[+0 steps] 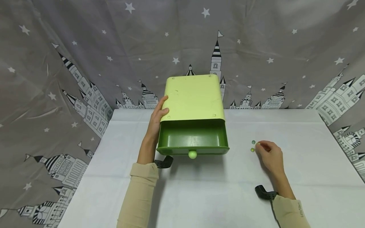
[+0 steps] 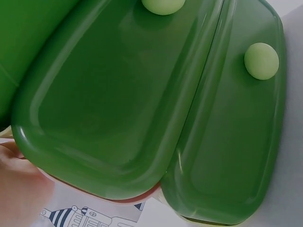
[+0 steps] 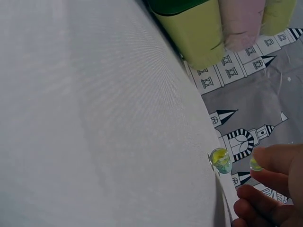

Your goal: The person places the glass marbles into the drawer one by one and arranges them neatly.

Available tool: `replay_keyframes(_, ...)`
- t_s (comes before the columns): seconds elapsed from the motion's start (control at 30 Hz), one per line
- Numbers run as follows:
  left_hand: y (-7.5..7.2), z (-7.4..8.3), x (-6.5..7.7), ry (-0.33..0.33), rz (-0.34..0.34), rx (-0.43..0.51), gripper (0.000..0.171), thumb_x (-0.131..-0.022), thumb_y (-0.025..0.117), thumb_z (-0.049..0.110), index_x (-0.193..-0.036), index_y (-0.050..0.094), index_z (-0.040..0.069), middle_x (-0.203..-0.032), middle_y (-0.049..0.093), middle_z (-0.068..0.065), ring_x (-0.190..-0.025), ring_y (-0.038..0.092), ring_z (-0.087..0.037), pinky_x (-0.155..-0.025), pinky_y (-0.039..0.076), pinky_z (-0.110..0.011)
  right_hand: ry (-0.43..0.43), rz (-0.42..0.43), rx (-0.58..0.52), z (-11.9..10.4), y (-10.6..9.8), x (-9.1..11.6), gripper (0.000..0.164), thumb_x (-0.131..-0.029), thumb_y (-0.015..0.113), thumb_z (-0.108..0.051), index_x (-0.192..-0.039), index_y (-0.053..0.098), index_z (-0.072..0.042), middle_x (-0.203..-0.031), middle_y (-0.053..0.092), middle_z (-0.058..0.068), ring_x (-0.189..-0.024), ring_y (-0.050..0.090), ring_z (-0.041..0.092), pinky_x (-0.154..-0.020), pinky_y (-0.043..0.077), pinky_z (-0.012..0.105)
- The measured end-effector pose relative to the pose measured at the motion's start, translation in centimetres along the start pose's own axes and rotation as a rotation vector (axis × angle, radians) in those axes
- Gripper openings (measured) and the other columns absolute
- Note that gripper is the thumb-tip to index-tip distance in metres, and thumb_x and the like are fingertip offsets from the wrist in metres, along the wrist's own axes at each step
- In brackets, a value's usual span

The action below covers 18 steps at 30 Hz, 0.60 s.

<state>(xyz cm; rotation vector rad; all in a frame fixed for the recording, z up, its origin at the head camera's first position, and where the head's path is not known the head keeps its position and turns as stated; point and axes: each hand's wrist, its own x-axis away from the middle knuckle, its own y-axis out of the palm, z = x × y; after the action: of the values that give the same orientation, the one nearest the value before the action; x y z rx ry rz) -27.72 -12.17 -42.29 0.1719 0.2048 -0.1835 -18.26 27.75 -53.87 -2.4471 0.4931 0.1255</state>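
A stack of plastic drawers (image 1: 194, 98) has a pale yellow-green top, and its dark green top drawer (image 1: 192, 150) is pulled out with a bare inside. My left hand (image 1: 155, 122) rests against the left side of this unit, its fingertips at the edge of the top. On the right, my right hand (image 1: 271, 156) is low over the white cloth. Its thumb and finger pinch a small glass marble (image 3: 255, 164) with yellow-green in it. Just left of those fingertips lie a teal marble (image 1: 253, 142) and a yellow-green marble (image 1: 252, 149).
Round light-green knobs stick out from the drawer fronts, including a lower knob (image 2: 262, 61). Pink and yellow side sections (image 3: 241, 21) of the unit show in the right wrist view. Behind the white-covered table (image 1: 299, 133) hangs a grey curtain (image 1: 256, 22) printed with castles and stars.
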Motion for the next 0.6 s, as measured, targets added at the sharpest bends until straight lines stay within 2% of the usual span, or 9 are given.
replay_keyframes(0.2, 0.0, 0.0, -0.1, 0.006, 0.004, 0.015, 0.061, -0.096, 0.046, 0.02, -0.155, 0.031, 0.012, -0.16, 0.022, -0.001, -0.141, 0.026, -0.014, -0.114, 0.023, -0.037, -0.001, 0.038, -0.021, -0.4, 0.0, 0.0, 0.025, -0.094, 0.065, -0.015, -0.107, 0.07, 0.006, -0.105, 0.067, 0.02, -0.087, 0.057, 0.018, -0.075, 0.042, 0.023)
replay_keyframes(0.3, 0.1, 0.0, -0.2, 0.009, 0.004, 0.014, 0.06, -0.096, 0.046, 0.02, -0.154, 0.031, 0.012, -0.16, 0.023, -0.001, -0.142, 0.025, -0.014, -0.114, 0.022, -0.036, -0.028, 0.069, -0.036, -0.7, 0.0, 0.2, 0.023, -0.093, 0.066, -0.012, -0.105, 0.07, 0.006, -0.104, 0.067, 0.02, -0.09, 0.059, 0.022, -0.078, 0.042, 0.022)
replay_keyframes(0.4, 0.1, -0.1, -0.2, 0.012, 0.001, 0.007, 0.061, -0.096, 0.045, 0.019, -0.155, 0.031, 0.011, -0.161, 0.022, -0.001, -0.143, 0.023, -0.013, -0.114, 0.021, -0.036, -0.09, 0.108, -0.055, -1.2, 0.0, 0.3, 0.021, -0.091, 0.067, -0.009, -0.104, 0.069, 0.007, -0.101, 0.067, 0.021, -0.094, 0.061, 0.03, -0.082, 0.042, 0.025)
replay_keyframes(0.47, 0.1, -0.1, -0.2, 0.012, 0.001, 0.003, 0.061, -0.096, 0.045, 0.02, -0.155, 0.031, 0.011, -0.161, 0.021, -0.001, -0.143, 0.022, -0.013, -0.115, 0.02, -0.037, -0.138, 0.132, -0.066, -1.6, 0.0, 0.4, 0.019, -0.09, 0.068, -0.006, -0.103, 0.069, 0.008, -0.1, 0.067, 0.021, -0.094, 0.061, 0.03, -0.083, 0.043, 0.024)
replay_keyframes(0.6, 0.0, -0.1, -0.1, 0.016, 0.015, -0.026, 0.061, -0.096, 0.046, 0.022, -0.154, 0.032, 0.013, -0.161, 0.02, 0.0, -0.144, 0.02, -0.011, -0.115, 0.018, -0.037, -0.224, 0.156, -0.099, -2.6, -0.2, 0.7, 0.015, -0.088, 0.07, -0.001, -0.1, 0.069, 0.008, -0.096, 0.068, 0.019, -0.09, 0.059, 0.014, -0.084, 0.042, 0.017)
